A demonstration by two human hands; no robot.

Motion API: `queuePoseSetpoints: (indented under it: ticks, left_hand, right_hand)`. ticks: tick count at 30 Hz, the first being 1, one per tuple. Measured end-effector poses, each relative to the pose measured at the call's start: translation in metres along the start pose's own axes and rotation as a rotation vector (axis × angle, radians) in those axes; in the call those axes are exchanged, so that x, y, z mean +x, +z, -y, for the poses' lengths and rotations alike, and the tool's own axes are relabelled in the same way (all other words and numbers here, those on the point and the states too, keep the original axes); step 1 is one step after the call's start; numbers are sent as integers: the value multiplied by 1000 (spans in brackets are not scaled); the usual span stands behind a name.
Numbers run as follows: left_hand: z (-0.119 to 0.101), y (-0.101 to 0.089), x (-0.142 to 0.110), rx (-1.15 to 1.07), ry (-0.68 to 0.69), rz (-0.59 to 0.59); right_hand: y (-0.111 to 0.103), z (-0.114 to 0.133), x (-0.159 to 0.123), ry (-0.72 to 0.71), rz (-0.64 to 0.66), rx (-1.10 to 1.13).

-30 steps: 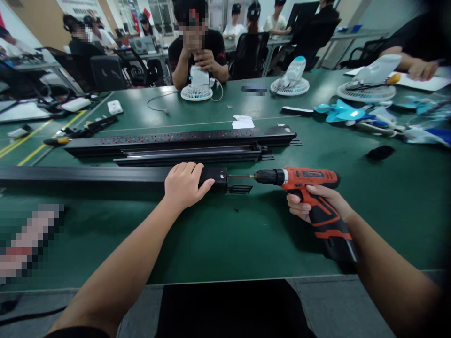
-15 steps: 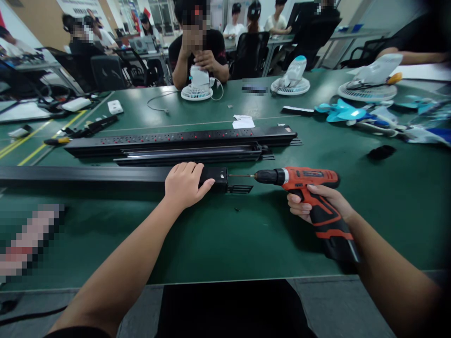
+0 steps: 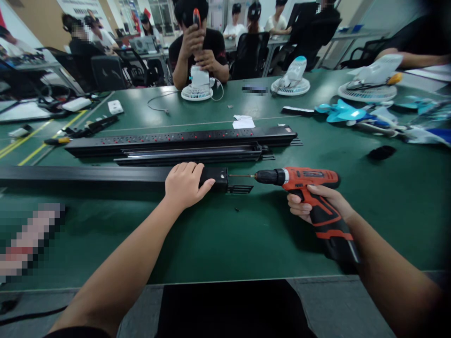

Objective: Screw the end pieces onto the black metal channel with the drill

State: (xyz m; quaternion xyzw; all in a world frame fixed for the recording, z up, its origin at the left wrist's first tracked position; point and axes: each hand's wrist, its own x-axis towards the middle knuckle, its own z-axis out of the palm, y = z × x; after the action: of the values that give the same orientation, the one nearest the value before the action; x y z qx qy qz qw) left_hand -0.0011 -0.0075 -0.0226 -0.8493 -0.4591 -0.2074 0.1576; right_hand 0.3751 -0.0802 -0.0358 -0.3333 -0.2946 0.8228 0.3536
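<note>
A long black rectangular bar lies across the green table in front of me, running out of view at the left. My left hand wraps over it near its right end, with the thumb along the front side. In my right hand is an orange and black cordless drill, held level by its handle, a finger near the trigger. Its long thin bit reaches to the end face of the bar; whether it sits in a screw there cannot be made out. Thin black prongs stick out just below.
Behind the bar lie a black strip with red dots and a narrower black rail. A small dark piece lies near the bit. White fans and blue fan blades are farther back. A person sits opposite, holding an orange-ended tool.
My hands, the drill and the bar show no visible movement. The person opposite still has both hands above a white fan.
</note>
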Motion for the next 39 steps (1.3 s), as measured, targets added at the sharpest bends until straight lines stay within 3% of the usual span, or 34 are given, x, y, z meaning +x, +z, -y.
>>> queuePoseSetpoints:
  ticks: [39]
  left_hand:
    - [-1, -1, 0, -13, -6, 6]
  right_hand:
    - [4, 0, 1, -39, -21, -24]
